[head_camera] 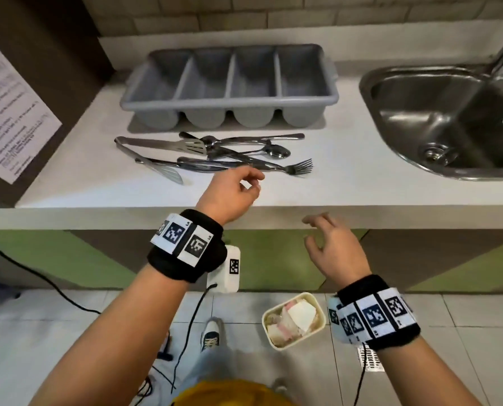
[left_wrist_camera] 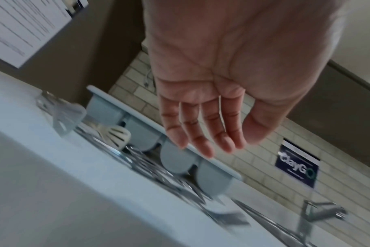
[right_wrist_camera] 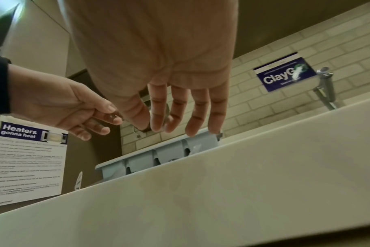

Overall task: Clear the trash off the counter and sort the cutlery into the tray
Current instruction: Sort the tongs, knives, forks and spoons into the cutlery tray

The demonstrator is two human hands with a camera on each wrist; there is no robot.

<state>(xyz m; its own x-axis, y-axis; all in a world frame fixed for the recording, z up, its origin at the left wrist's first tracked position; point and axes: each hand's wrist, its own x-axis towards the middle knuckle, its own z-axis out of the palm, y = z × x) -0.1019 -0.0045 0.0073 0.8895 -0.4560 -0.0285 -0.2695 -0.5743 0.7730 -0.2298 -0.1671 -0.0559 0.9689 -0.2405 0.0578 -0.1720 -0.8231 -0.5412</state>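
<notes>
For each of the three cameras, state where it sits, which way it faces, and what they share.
Head: looks down at the white counter; both forearms show.
Left wrist: faces along the open left hand toward the grey four-compartment plastic tray.
Right wrist: below the counter edge, looks up past the open right hand.
All share the tray.

On the surface [head_camera: 346, 189], the tray [head_camera: 229, 96] sits toward 12 o'clock by the back wall, its four compartments side by side. The cutlery pile [head_camera: 215, 155] lies just before it, toward 6 o'clock, with tongs [head_camera: 147, 159] at its 9 o'clock end. The sink [head_camera: 449, 121] is set in at 3 o'clock. A bin [head_camera: 292, 319] stands on the floor below the surface's front edge.
</notes>
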